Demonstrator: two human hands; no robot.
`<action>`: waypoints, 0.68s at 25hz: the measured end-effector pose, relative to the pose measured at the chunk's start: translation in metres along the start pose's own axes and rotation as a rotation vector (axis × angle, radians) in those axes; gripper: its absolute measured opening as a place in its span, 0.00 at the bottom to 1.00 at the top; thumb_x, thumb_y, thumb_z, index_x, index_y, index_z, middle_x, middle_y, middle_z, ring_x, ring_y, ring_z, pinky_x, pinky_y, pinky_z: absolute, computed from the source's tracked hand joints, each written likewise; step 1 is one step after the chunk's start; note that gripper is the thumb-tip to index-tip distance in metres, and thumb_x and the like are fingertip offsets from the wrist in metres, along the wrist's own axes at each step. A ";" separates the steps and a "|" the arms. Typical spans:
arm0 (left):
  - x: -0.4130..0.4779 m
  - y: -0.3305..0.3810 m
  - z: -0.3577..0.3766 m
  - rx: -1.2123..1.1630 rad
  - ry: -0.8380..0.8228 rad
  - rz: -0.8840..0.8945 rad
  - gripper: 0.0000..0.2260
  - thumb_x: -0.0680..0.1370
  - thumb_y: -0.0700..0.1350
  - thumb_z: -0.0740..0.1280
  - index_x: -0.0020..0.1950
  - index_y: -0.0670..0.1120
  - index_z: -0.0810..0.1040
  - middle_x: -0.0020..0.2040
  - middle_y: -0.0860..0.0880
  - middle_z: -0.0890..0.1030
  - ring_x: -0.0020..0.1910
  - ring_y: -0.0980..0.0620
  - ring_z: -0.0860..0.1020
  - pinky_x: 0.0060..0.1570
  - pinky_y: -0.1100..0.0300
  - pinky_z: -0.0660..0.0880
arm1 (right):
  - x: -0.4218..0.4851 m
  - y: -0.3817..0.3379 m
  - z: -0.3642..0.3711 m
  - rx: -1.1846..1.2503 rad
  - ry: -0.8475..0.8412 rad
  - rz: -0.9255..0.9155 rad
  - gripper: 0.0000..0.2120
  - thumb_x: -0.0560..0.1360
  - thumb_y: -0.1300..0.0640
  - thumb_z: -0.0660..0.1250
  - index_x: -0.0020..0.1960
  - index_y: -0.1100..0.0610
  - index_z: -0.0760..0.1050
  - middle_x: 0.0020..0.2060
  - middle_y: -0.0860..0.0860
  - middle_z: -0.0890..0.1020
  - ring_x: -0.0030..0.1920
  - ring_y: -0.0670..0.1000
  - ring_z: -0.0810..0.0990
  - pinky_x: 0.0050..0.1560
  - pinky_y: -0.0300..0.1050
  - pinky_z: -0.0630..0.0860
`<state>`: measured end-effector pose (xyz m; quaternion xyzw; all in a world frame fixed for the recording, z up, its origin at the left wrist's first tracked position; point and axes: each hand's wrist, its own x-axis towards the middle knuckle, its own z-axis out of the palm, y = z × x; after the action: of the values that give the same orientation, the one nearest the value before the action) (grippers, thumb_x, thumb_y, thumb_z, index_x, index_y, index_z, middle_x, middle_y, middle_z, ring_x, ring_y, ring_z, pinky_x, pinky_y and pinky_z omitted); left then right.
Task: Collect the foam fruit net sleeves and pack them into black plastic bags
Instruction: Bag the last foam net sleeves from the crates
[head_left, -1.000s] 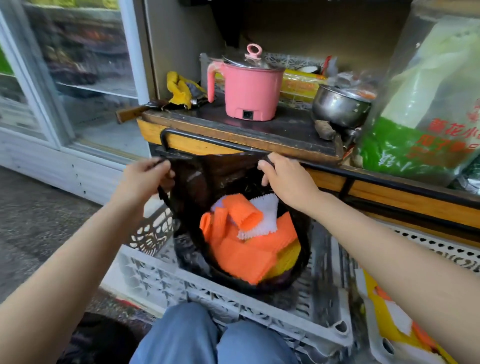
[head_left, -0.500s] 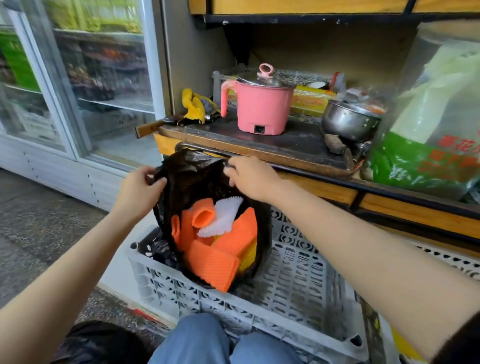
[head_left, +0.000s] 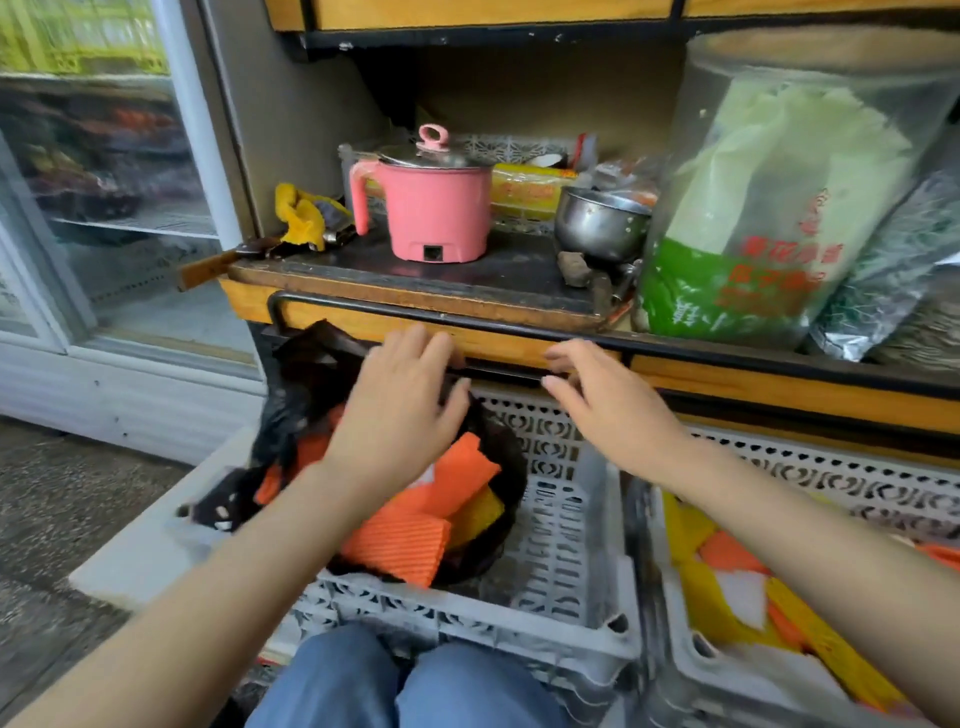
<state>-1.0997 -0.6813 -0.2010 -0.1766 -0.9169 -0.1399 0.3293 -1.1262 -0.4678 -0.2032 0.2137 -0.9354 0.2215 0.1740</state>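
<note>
A black plastic bag (head_left: 306, 384) sits slumped in the left grey crate (head_left: 561, 566), its mouth gaping. Orange and yellow foam net sleeves (head_left: 410, 540) fill it. My left hand (head_left: 400, 400) hovers over the bag with fingers spread and relaxed, holding nothing. My right hand (head_left: 602, 400) is to the right of the bag, above the crate's back wall, fingers straight and empty. More yellow, orange and white sleeves (head_left: 727, 587) lie in the right grey crate (head_left: 675, 639).
A wooden shelf (head_left: 415, 322) with a black rail runs just beyond my hands. On it stand a pink electric pot (head_left: 431, 208), a steel pot (head_left: 597, 223) and a big clear sack (head_left: 769, 208). A glass-door fridge (head_left: 104, 182) is at left. My knees (head_left: 405, 680) touch the crate's front.
Both hands let go of the bag's rim; the bag dropped back and sagged open in the crate. My right hand moved right, away from the bag.
</note>
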 end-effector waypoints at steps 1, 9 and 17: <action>0.001 0.020 0.011 -0.042 -0.008 0.059 0.13 0.74 0.52 0.57 0.48 0.44 0.74 0.44 0.47 0.72 0.46 0.46 0.70 0.46 0.52 0.68 | -0.018 0.020 -0.008 0.011 0.058 0.049 0.16 0.80 0.50 0.57 0.67 0.53 0.66 0.60 0.47 0.74 0.58 0.46 0.74 0.55 0.42 0.71; 0.005 0.163 0.156 -0.276 -0.436 0.242 0.15 0.79 0.49 0.62 0.63 0.45 0.71 0.58 0.46 0.71 0.58 0.46 0.69 0.56 0.55 0.66 | -0.171 0.237 -0.026 -0.166 -0.063 0.647 0.28 0.75 0.55 0.68 0.70 0.62 0.62 0.66 0.59 0.69 0.68 0.58 0.66 0.66 0.50 0.64; 0.011 0.235 0.286 -0.240 -1.018 0.156 0.29 0.79 0.55 0.62 0.75 0.42 0.57 0.72 0.42 0.62 0.72 0.43 0.62 0.69 0.51 0.62 | -0.219 0.318 -0.026 0.020 -0.274 0.751 0.50 0.62 0.30 0.68 0.73 0.58 0.58 0.69 0.57 0.67 0.69 0.55 0.67 0.62 0.47 0.67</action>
<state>-1.1683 -0.3607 -0.3739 -0.3263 -0.9225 -0.1156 -0.1707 -1.0858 -0.1265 -0.3819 -0.1138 -0.9608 0.2481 -0.0476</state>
